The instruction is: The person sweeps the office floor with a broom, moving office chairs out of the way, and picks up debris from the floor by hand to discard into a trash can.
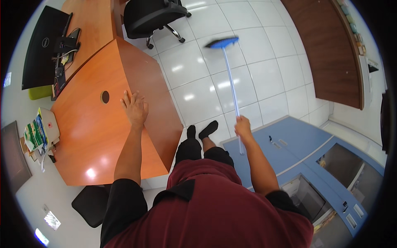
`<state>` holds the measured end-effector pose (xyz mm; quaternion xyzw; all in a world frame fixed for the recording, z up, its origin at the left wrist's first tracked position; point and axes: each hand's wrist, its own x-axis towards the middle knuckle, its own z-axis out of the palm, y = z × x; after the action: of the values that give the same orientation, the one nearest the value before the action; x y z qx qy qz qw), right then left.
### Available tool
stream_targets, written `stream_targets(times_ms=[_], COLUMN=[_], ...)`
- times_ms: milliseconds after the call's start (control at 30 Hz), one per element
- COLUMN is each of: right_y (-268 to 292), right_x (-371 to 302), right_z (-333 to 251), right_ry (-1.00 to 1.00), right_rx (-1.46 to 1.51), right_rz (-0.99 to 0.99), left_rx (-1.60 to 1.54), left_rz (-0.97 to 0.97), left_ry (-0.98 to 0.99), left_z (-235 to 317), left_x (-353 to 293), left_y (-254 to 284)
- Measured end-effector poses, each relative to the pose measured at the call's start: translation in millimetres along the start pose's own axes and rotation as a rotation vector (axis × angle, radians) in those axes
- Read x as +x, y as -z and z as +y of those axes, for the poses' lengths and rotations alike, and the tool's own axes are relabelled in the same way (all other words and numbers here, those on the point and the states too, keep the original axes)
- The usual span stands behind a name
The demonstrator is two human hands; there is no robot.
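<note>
A broom (230, 76) with a light blue handle slants away from me. Its blue head with dark bristles is on the white tiled floor (190, 99), a little short of the office chair. Around the handle, near its top end, my right hand (243, 127) is closed. My left hand (135, 109) rests on the orange-brown wooden desk (95, 136) near its right edge, fingers spread and holding nothing. A round dark cable hole (104, 97) lies just left of those fingers.
Ahead stands a black office chair (153, 18) on castors. A monitor (45, 47) and cables sit on the far left desk. Books fill a holder (50, 126) at the left. A blue cabinet (264, 153) is close on my right, a brown cabinet (326, 45) farther off.
</note>
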<state>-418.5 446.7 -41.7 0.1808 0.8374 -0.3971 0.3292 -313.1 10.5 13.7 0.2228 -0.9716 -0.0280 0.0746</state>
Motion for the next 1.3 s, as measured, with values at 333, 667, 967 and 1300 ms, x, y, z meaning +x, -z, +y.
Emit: stream_targets(times_ms=[333,667,967,1300], right_y=[124,45,-57,6], right_x=[-205,-34,432,379], right_z=[86,110,-216,-293], right_ry=[-0.491,-0.324,0.133,0.093], right_rx=[0.024,0.057,0.219,-0.009], right_rz=[-0.060,-0.071,0.051,0.218], left_rx=[-0.036,0.000,0.104,0.105], left_rz=[0.028,-0.143,-0.298,-0.419], left_ry=[-0.015,0.044,0.054,0.104], left_z=[2,13,15,19], left_x=[4,20,28,35], left_y=[3,13,3,5])
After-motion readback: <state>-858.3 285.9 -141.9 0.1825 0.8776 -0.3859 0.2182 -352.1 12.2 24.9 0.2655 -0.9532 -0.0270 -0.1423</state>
